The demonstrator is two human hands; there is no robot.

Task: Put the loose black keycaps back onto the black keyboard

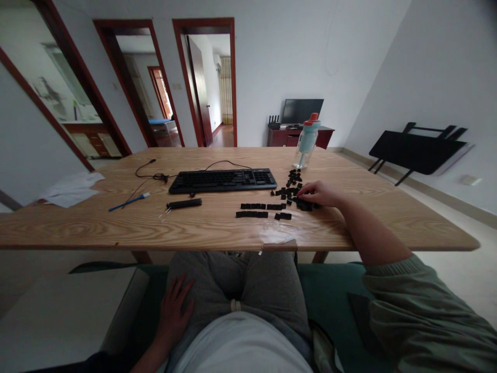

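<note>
Wooden table (217, 228), wide, bearing a black keyboard (223, 181) at centre. Water bottle (307, 141) upright beyond. Right hand (319, 194) curled, fingertips pressed down on loose black keycaps (289, 192) scattered right of the keyboard. Left hand (173, 310) spread flat on the thigh, below the table.

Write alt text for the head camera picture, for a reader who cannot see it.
A seated person's right hand rests on small black keycaps scattered over a light wooden table, right of a black computer keyboard. The left hand lies on a grey-trousered thigh. A pale blue water bottle with a red cap stands behind the keycaps.
</note>
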